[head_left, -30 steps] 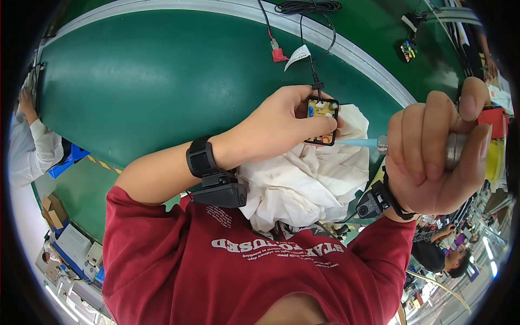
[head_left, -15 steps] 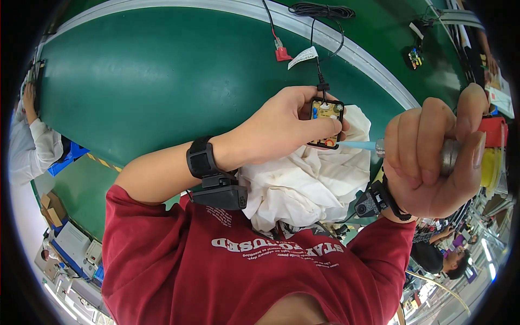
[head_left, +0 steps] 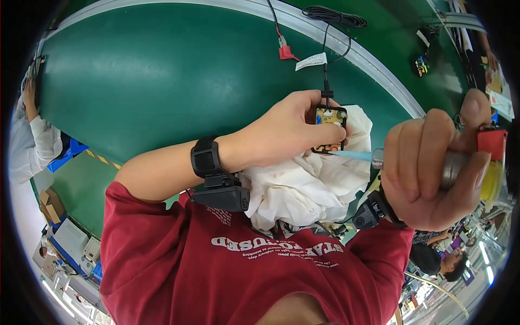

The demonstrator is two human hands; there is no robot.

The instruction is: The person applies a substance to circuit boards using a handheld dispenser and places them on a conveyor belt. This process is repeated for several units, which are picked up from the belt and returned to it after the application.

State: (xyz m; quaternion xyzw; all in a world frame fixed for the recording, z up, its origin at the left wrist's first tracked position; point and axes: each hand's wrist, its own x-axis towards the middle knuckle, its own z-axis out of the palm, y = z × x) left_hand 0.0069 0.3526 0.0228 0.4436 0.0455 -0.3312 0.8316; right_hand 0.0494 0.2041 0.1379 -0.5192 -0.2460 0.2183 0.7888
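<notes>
My left hand [head_left: 295,127] grips a small circuit board [head_left: 330,117] in a black housing, thumb lying across its face. A black cable [head_left: 326,85] with a white tag [head_left: 311,62] runs out of the housing's far end. In my right hand [head_left: 428,168] is a glue dispenser with a pale blue tapered nozzle [head_left: 355,155], fingers wrapped round its metal part. The nozzle's tip is at the near edge of the board; whether it touches cannot be made out. Beneath my left hand lies a crumpled white cloth [head_left: 292,189].
A green tabletop [head_left: 135,81] spreads ahead, bounded by a pale metal rail [head_left: 379,76]. Across it lie a coiled black cable [head_left: 336,16] and a red connector [head_left: 285,51]. Another small board [head_left: 421,66] sits beyond the rail. Other people work at both sides.
The board and left hand have shifted slightly nearer and right. The nozzle has moved slightly down with my right hand, its tip now along the board's near edge. Both grips are unchanged.
</notes>
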